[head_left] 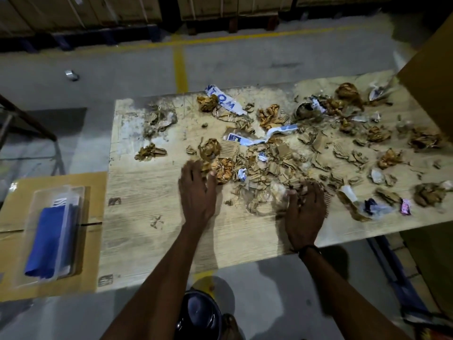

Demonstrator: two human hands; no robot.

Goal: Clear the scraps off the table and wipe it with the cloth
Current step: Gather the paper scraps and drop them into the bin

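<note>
- Pale wood-grain worktop: rectangular, worn and stained, most so near its far-left corner.
- Torn brown cardboard and crumpled paper scraps: strewn from the worktop's middle to its right edge, thickest at the centre; a few stray clumps lie towards the far-left corner.
- White printed tape strips: mixed into the scraps near the far edge and at the centre.
- Left hand: palm down on the worktop at the left fringe of the scrap heap, fingers straight and slightly spread, fingertips touching a crumpled orange-brown wad.
- Right hand: palm down near the front edge, fingers extended into the cardboard shreds; blurred, so their spread cannot be told. A dark band circles the wrist.
- Folded blue cloth: lying in a clear plastic tray, which sits on a flat brown cardboard box just beside the worktop's left edge.
- Dark round container: on the floor below the front edge.
</note>
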